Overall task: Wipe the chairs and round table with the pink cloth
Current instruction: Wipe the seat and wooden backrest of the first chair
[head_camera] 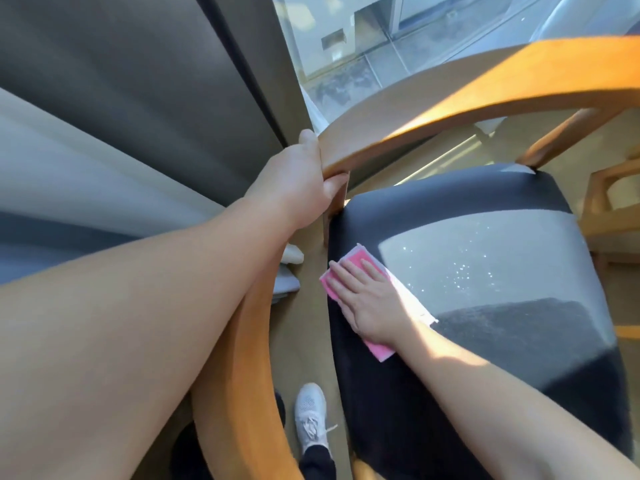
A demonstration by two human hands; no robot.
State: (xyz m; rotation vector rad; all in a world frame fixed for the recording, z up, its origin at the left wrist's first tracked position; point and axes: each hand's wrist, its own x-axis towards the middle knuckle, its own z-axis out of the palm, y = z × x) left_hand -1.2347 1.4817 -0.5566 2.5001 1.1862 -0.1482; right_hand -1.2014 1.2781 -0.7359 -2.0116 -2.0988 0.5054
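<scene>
Your left hand [294, 181] has hold of the curved, honey-coloured wooden top rail [467, 88] of the chair. The thumb lies along the rail's upper edge and the fingers curl under it, right at the bend where the rail turns toward you. Your forearm runs along the near part of that same rail.

Your right hand [370, 303] lies flat and spread, fingers straight, pressing the pink rectangular cloth [377, 351] onto the chair's dark, padded upholstered seat [502, 341]. It is not gripping the cloth, only bearing down on it. The cloth sits at the seat's left edge, close to the wooden upright below your left hand. Its pink corners show beyond your fingertips and below your wrist, and a pale strip of it catches the sun along your hand's right side.

A broad band of sunlight crosses the middle of the seat and picks out small bright specks [460, 271] on the fabric just right of the cloth.

Below the rail, on the tan floor [311, 323], you can see your white lace-up trainer [310, 414] and a black trouser leg. Grey curtains [104, 133] hang to the left, and a glass pane [381, 46] stands behind the chair. Part of a second wooden chair frame [602, 202] shows at the right edge.
</scene>
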